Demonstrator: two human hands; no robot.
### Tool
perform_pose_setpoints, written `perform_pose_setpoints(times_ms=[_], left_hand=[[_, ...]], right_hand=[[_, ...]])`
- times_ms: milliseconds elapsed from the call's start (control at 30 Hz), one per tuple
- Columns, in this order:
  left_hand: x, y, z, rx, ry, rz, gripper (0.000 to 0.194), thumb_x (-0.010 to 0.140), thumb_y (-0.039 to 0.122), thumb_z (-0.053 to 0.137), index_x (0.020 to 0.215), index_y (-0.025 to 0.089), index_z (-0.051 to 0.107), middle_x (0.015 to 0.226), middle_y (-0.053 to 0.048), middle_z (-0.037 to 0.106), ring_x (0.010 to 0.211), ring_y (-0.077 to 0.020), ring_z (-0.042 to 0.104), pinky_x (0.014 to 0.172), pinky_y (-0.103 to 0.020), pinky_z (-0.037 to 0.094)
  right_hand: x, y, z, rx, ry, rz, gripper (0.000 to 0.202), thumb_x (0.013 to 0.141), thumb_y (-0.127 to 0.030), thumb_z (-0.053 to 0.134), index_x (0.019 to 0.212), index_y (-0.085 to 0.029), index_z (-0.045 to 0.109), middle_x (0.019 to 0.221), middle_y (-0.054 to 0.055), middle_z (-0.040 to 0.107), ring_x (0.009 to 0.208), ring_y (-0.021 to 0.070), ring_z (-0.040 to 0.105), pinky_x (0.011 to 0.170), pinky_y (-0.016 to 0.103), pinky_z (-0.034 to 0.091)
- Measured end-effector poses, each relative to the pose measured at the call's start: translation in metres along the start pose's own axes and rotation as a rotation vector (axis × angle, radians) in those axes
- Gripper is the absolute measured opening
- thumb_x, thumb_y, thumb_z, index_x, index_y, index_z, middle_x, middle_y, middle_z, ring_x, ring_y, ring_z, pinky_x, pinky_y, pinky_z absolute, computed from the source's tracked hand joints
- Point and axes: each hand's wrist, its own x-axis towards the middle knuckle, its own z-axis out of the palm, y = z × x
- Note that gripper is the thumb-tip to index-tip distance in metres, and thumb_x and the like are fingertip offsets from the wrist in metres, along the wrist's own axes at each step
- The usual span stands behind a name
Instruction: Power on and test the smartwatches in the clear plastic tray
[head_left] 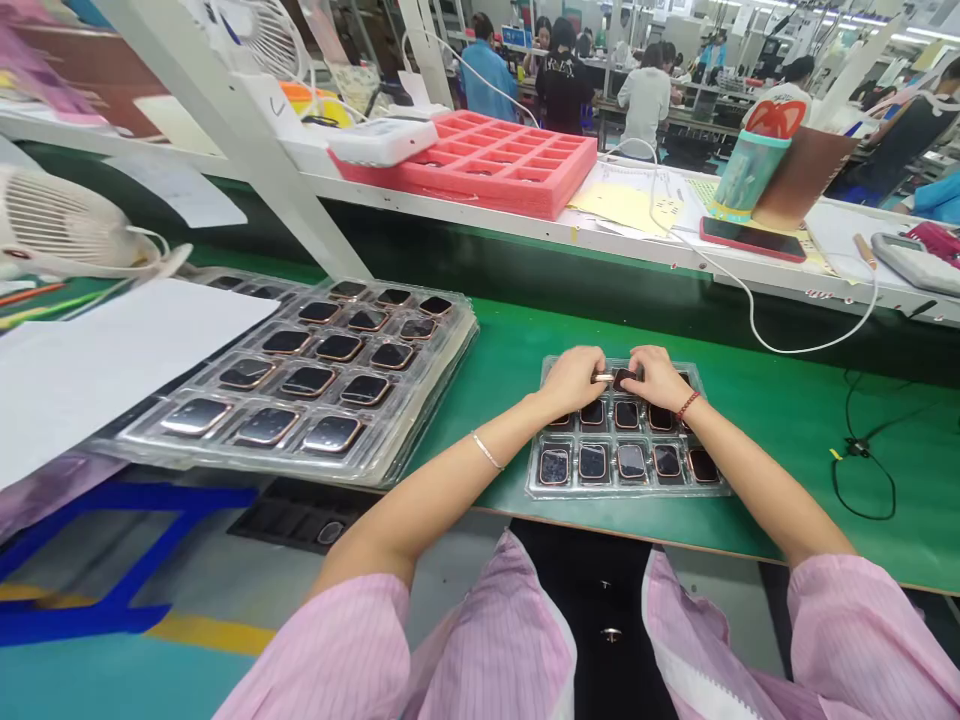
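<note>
A clear plastic tray (536, 488) lies on the green bench in front of me, with rows of square smartwatch cases in its pockets. Over its back row, my left hand (576, 380) is closed, pinching a gold-edged smartwatch case (602, 378) on its side. Close beside it, my right hand (654, 380) has its fingers curled on another dark-faced smartwatch case (623, 380) in the back row. Both hands hide parts of the rear pockets. One front-row watch case (631, 461) shows a paler face than those around it.
To the left stands a stack of larger clear trays (442, 385) holding watch cases, partly under white paper (127, 350). A black cable (862, 450) lies on the right. The shelf (480, 205) above carries a red foam tray (555, 190) and a phone (752, 240). People work beyond.
</note>
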Motion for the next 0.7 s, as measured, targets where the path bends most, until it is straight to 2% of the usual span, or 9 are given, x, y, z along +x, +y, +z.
perform_pose_setpoints(times_ms=[67,133,267,367,500,600,700], left_hand=[[-0.004,0.006,0.007,-0.195,0.054,0.009,0.012,0.083,0.019,0.061,0.095,0.021,0.062,0.091,-0.003,0.071,0.088,-0.0218,0.068,0.084,-0.035,0.051],[-0.005,0.008,0.014,-0.408,0.077,-0.032,0.016,0.085,0.018,0.058,0.1,0.02,0.063,0.088,-0.001,0.071,0.074,-0.0166,0.066,0.075,-0.031,0.051],[-0.003,0.003,0.021,-0.834,0.024,-0.181,0.023,0.082,0.018,0.064,0.105,0.014,0.064,0.093,-0.003,0.071,0.056,-0.0085,0.06,0.062,-0.026,0.051],[-0.004,-0.002,0.017,-1.036,-0.01,-0.22,0.03,0.078,0.02,0.07,0.106,0.012,0.065,0.094,-0.006,0.074,0.061,-0.0088,0.062,0.061,-0.024,0.052],[-0.009,-0.004,0.005,-1.19,-0.099,-0.263,0.049,0.077,0.022,0.074,0.125,0.013,0.066,0.107,-0.011,0.077,0.062,-0.0081,0.062,0.051,-0.018,0.043],[-0.013,-0.005,0.0,-1.336,-0.237,-0.293,0.062,0.079,0.025,0.076,0.139,0.018,0.061,0.126,-0.015,0.072,0.069,-0.0105,0.066,0.05,-0.019,0.043],[-0.015,-0.008,0.0,-1.417,-0.342,-0.306,0.065,0.081,0.028,0.078,0.143,0.021,0.06,0.13,-0.015,0.07,0.075,-0.0121,0.068,0.055,-0.02,0.048]], right_hand=[[-0.002,-0.005,0.0,0.077,0.029,-0.056,0.014,0.08,-0.02,0.067,0.078,-0.022,0.053,0.101,0.009,0.069,0.104,0.0284,0.059,0.096,0.044,0.044],[-0.007,-0.01,0.0,0.112,0.066,-0.084,0.012,0.083,-0.017,0.06,0.077,-0.022,0.05,0.089,0.007,0.068,0.092,0.0261,0.059,0.087,0.039,0.046],[-0.015,-0.013,0.001,0.177,0.078,-0.068,0.005,0.083,-0.016,0.056,0.084,-0.021,0.054,0.085,0.006,0.068,0.083,0.0239,0.06,0.079,0.036,0.046],[-0.015,-0.01,-0.001,0.358,0.059,-0.007,0.004,0.083,-0.02,0.059,0.087,-0.02,0.058,0.087,0.005,0.069,0.081,0.0222,0.063,0.081,0.037,0.048],[-0.015,-0.007,-0.009,0.828,0.111,0.168,0.018,0.084,-0.033,0.067,0.088,-0.022,0.053,0.087,0.003,0.071,0.078,0.0181,0.067,0.076,0.033,0.053],[-0.023,-0.008,-0.015,1.149,0.074,0.302,0.033,0.083,-0.042,0.073,0.089,-0.024,0.046,0.089,0.002,0.076,0.067,0.0144,0.067,0.059,0.026,0.053],[-0.032,-0.01,-0.018,1.291,-0.034,0.375,0.035,0.083,-0.045,0.077,0.095,-0.023,0.052,0.086,0.003,0.078,0.051,0.01,0.058,0.045,0.021,0.047]])
